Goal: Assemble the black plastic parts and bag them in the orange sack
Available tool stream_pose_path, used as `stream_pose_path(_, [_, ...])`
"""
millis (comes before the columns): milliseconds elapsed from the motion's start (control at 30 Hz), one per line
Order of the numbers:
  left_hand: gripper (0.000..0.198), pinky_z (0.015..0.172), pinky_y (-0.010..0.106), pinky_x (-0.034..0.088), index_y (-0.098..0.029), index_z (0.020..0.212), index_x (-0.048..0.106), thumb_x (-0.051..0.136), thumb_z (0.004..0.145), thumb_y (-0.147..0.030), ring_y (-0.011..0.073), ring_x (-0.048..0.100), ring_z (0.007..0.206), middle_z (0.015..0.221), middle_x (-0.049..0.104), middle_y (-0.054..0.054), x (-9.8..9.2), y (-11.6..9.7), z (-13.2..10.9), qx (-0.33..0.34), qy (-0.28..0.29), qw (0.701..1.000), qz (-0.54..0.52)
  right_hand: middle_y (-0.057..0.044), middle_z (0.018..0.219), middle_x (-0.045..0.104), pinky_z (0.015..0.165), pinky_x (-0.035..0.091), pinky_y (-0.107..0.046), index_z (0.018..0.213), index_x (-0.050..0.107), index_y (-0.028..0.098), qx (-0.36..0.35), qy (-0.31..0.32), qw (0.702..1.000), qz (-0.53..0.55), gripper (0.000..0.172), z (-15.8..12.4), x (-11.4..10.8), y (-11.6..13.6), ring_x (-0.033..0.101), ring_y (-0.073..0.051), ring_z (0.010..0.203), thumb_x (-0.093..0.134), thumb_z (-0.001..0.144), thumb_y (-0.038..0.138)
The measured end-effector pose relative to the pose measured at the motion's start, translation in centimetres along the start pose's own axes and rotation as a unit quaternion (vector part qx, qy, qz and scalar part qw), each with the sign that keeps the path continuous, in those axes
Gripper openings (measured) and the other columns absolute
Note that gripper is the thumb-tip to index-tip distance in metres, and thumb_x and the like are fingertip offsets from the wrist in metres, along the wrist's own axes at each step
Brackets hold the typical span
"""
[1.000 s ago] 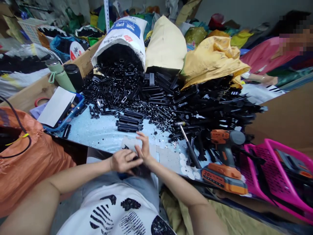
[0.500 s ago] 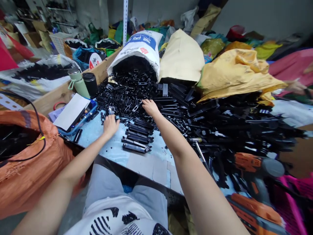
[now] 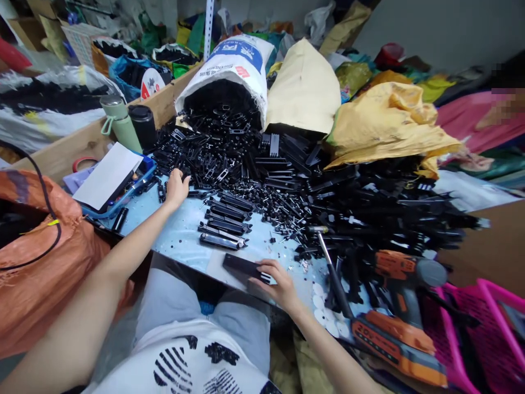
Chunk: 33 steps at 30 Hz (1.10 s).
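My right hand [image 3: 275, 282] is at the front edge of the blue work table [image 3: 180, 241], its thumb and fingers closed on the slotted end of a flat black part [image 3: 240, 266] lying on a pale sheet there. My left hand [image 3: 177, 189] is at the near left edge of a heap of small black slotted pieces [image 3: 209, 158]. Its fingers are curled, and what they hold, if anything, is hidden. Between the hands lies a row of several long black assembled parts [image 3: 223, 234]. Short pins [image 3: 283, 210] are scattered just behind and right of this row.
A hammer [image 3: 334, 273] and an orange cordless drill [image 3: 397, 323] lie to the right, beside a pink basket [image 3: 492, 312]. At the left stand a blue tray [image 3: 92, 210], a green bottle [image 3: 123, 126] and an orange sack [image 3: 53, 284]. Sacks [image 3: 303, 87] spill black parts at the back.
My right hand has moved from the heap down to the table's front edge, where it now holds a flat black part. My left hand has shifted slightly left and away, along the heap's edge.
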<state>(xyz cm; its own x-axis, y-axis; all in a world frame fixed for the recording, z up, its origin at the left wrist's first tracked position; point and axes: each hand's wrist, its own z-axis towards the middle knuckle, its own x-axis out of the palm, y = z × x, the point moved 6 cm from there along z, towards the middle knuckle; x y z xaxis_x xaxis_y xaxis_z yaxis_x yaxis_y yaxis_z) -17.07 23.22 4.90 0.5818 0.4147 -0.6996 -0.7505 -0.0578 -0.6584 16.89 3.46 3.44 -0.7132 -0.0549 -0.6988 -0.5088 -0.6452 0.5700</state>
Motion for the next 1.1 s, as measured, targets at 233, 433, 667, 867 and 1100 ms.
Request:
stream_pose_path(233, [0.019, 0.059, 0.02, 0.042, -0.018, 0.078, 0.048, 0.046, 0.09, -0.033, 0.0084, 0.049, 0.059, 0.068, 0.052, -0.003, 1.0, -6.9, -15.1, 0.094, 0.187, 0.967, -0.145, -0.013, 0.111, 0.059, 0.091, 0.043, -0.05, 0.125, 0.05, 0.021, 0.112, 0.105, 0.981, -0.117, 0.044, -0.1, 3.7, -1.5, 0.054, -0.028, 0.107, 0.052, 0.087, 0.042])
stream_pose_path(433, [0.038, 0.043, 0.019, 0.041, -0.018, 0.122, 0.044, 0.048, 0.088, -0.033, 0.0042, 0.048, 0.042, 0.085, 0.059, -0.001, 3.8, -8.7, -21.6, -0.006, 0.277, 0.899, -0.339, -0.006, 0.09, 0.061, 0.053, 0.051, -0.029, 0.136, 0.036, 0.023, 0.319, -0.018, 0.898, 0.304, 0.052, 3.1, 6.0, -1.2, 0.06, -0.014, 0.061, 0.03, 0.093, 0.051])
stream_pose_path(667, [0.034, 0.087, 0.033, 0.049, -0.017, 0.12, 0.058, 0.048, 0.09, -0.028, 0.02, 0.059, 0.098, 0.104, 0.064, 0.01, 1.3, -10.9, -21.7, 0.164, 0.204, 0.941, -0.217, 0.0, 0.076, 0.058, 0.052, 0.05, -0.026, 0.134, 0.045, 0.023, 0.25, -0.017, 0.9, 0.357, 0.054, 2.5, 4.2, -0.6, 0.052, -0.009, 0.051, 0.05, 0.086, 0.049])
stream_pose_path(867, [0.035, 0.081, 0.029, 0.049, -0.016, 0.123, 0.057, 0.043, 0.092, -0.027, 0.0164, 0.059, 0.091, 0.097, 0.062, 0.009, 0.3, -12.5, -22.3, 0.223, 0.158, 0.937, -0.218, -0.003, 0.094, 0.056, 0.053, 0.052, -0.025, 0.134, 0.046, 0.028, 0.15, -0.033, 0.96, 0.234, 0.05, 2.7, 2.1, 0.8, 0.053, -0.009, 0.058, 0.052, 0.086, 0.041])
stream_pose_path(1100, [0.037, 0.08, 0.03, 0.048, -0.016, 0.12, 0.059, 0.036, 0.095, -0.03, 0.0157, 0.058, 0.087, 0.093, 0.061, 0.009, -0.3, -13.4, -22.1, 0.183, 0.058, 0.938, -0.288, -0.01, 0.108, 0.06, 0.068, 0.054, -0.033, 0.141, 0.036, 0.027, 0.16, -0.141, 0.968, 0.135, 0.052, 2.9, 3.4, 3.6, 0.061, -0.018, 0.074, 0.042, 0.091, 0.04])
